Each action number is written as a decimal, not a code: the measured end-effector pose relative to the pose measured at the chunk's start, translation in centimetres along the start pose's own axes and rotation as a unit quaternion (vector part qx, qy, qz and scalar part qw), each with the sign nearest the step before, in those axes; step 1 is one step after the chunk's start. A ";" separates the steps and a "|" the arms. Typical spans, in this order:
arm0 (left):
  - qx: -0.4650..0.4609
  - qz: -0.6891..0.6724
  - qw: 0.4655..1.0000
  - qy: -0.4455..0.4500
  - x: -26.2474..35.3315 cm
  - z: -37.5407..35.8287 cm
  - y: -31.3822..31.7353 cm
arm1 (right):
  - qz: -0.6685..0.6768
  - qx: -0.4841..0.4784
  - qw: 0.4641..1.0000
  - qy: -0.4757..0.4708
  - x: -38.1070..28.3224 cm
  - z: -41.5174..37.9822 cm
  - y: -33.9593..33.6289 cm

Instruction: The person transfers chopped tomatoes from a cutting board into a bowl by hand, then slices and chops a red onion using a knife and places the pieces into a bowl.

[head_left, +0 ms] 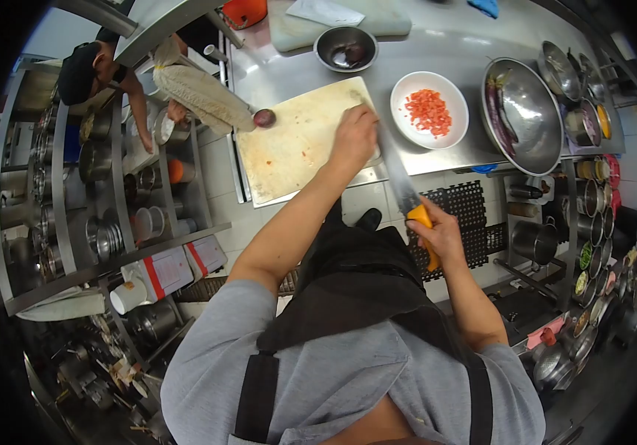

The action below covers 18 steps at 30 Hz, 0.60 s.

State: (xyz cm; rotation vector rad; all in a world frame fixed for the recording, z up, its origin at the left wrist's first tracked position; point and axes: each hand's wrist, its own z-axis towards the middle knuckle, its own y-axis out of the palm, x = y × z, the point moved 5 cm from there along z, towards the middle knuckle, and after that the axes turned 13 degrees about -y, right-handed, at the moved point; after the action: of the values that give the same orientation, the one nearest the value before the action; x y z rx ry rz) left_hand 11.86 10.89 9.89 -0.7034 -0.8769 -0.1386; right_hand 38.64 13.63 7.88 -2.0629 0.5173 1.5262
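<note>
My right hand (pixel 443 233) is closed around the yellow handle of a large kitchen knife (pixel 398 172). Its long blade points away from me, past the right edge of a worn cutting board (pixel 289 159). Over that edge, close to the blade, my left hand (pixel 355 135) has its fingers curled in; I cannot make out what they hold, if anything. A few small red bits lie on the board. At its upper left corner sits a dark red onion (pixel 264 118). Right of the board stands a white bowl (pixel 401 133) of diced tomato (pixel 429 111).
A dark metal bowl (pixel 326 62) stands behind the board. Farther right, a large steel bowl (pixel 533 111) holds purple eggplants (pixel 498 111). A pale board (pixel 281 33) lies at the back. At left, another person (pixel 137 104) reaches in beside steel shelving (pixel 114 252).
</note>
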 end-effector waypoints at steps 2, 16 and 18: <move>-0.011 -0.042 0.998 0.050 4.0 2.8 2.9 | 0.004 0.085 0.996 -0.031 -1.6 -1.6 -3.2; -0.194 0.173 0.965 -0.030 -8.3 8.2 -3.5 | 0.030 0.138 0.989 0.031 2.6 -9.0 -3.9; -0.222 0.239 0.941 -0.086 -11.3 5.5 -6.1 | 0.015 0.105 0.994 0.022 1.9 -7.1 -2.6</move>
State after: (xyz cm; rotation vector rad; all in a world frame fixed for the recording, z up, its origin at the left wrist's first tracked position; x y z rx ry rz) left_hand -1.38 7.71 6.94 -1.3493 -0.8219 0.1710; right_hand 46.10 11.33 8.18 -1.9389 0.6986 1.3818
